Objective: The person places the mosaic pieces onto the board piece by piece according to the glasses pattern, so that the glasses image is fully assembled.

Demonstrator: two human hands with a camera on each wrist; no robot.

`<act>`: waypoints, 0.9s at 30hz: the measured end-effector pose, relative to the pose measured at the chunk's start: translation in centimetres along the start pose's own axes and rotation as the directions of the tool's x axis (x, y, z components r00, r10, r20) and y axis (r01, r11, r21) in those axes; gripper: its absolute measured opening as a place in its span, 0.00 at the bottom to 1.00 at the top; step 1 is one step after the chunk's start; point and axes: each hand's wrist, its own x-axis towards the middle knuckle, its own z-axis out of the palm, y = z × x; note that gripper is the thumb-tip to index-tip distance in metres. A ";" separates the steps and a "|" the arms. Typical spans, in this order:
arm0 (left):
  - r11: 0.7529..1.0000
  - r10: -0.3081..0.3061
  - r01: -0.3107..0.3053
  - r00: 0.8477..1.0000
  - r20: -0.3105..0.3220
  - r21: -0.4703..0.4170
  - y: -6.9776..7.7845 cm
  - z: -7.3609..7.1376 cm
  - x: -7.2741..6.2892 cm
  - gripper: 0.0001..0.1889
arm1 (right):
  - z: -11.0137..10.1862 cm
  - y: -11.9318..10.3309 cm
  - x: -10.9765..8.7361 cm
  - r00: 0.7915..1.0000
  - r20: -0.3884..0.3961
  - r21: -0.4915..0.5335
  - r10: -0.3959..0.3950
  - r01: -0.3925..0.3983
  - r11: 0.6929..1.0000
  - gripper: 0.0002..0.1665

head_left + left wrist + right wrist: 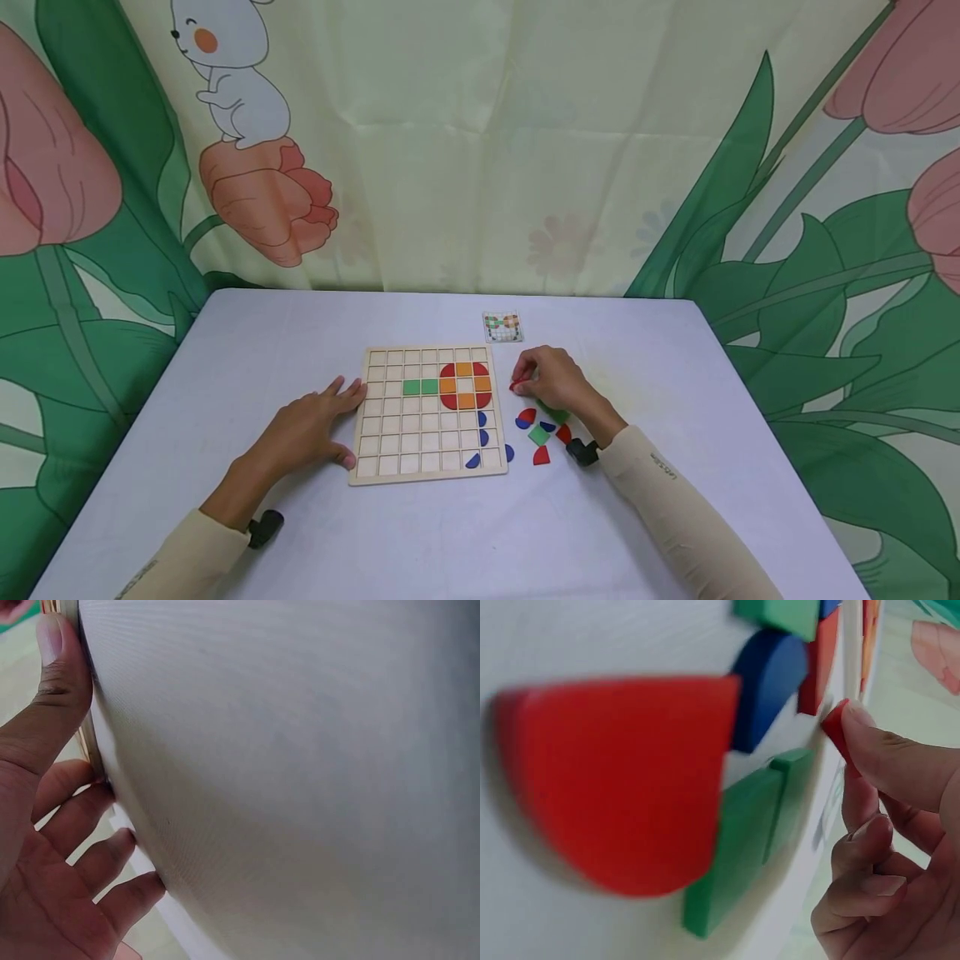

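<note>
On the table lies a wooden grid board point(415, 479). Two green squares point(420, 387) sit on it beside a ring of orange squares point(464, 369) and red quarter-circles. Blue half-circles point(483, 437) lie down its right side. My left hand point(303, 429) rests at the board's left edge, fingers spread; its thumb point(64, 667) touches the edge in the left wrist view. Past the board's right edge, my right hand point(555, 385) pinches a small red piece point(835, 729) between thumb and finger; the fingers cover most of it, so I cannot tell its full shape.
Loose pieces lie right of the board: a green square point(538, 435), a red quarter-circle point(541, 456), a blue half-circle point(509, 452) and several others, some under the right wrist. A small pattern card point(502, 327) lies behind the board. A printed curtain point(450, 167) hangs behind the table.
</note>
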 end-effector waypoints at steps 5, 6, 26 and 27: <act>1.000 0.005 -0.005 1.000 -0.001 0.007 0.1 -0.1 0.0 0.64 | 0.1 -0.5 -0.2 0.999 -0.009 0.045 -0.032 0.032 0.998 0.07; 1.000 0.005 -0.005 1.000 -0.001 0.009 0.1 -0.1 0.0 0.64 | 0.1 -0.7 -0.3 0.999 -0.012 0.056 -0.043 0.044 0.997 0.06; 1.000 -0.001 0.001 1.000 -0.003 0.001 0.1 -0.2 -0.1 0.64 | 2.5 -7.0 0.2 0.966 -0.033 0.146 -0.257 0.259 0.955 0.11; 1.000 -0.001 0.001 1.000 -0.004 0.001 0.2 -0.2 -0.1 0.64 | 2.6 -7.4 0.2 0.963 -0.029 0.143 -0.268 0.269 0.952 0.11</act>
